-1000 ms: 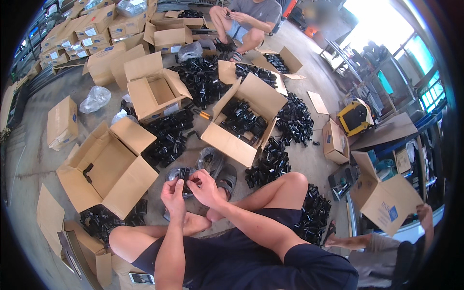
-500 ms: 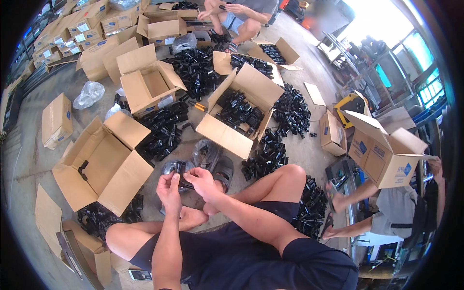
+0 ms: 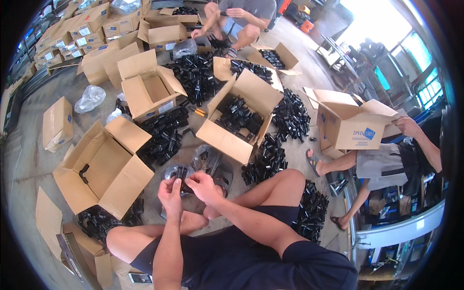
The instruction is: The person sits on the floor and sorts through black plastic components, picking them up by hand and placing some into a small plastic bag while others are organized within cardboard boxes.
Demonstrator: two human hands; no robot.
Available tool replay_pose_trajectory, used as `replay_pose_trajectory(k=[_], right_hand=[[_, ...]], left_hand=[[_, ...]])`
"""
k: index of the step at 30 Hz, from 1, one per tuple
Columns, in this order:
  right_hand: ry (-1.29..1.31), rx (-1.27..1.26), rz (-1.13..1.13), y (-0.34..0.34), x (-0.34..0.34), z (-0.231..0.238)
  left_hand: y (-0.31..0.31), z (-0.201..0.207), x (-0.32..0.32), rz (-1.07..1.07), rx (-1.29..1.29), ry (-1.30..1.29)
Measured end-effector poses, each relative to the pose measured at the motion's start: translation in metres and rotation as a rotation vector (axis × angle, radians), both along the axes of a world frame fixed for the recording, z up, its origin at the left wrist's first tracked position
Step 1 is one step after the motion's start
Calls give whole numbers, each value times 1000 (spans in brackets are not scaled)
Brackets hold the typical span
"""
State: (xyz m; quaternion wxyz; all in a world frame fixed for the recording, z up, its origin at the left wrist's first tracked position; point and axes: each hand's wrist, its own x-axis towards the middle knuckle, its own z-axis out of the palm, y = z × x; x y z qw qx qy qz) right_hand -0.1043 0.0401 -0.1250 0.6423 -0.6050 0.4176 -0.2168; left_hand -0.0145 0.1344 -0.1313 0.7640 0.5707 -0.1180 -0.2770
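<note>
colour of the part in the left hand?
Black: the part in the left hand; shows best in the head view.

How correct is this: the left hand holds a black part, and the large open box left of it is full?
The large open box is not full: the head view shows just one small black piece lying in it. The left hand does hold a black part.

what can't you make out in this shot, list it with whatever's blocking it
All in the head view:
- Black part: lower end, covered by the fingers of the left hand
- Right hand: whether it grips that part, too small to tell
- Carried box: inside, hidden by its walls and flaps
- Phone: screen, too small to read
- Co-worker at top: head, cut off by the upper edge
</note>
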Motion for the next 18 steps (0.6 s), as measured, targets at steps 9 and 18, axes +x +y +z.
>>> replay_pose_trajectory(k=[9,18], right_hand=[[31,-678,2,4,-2,12],[-7,-527,29,0,0,12]], left_hand=[[-3,-3,1,-3,-22,57],[-3,1,4,-2,-71,79]])
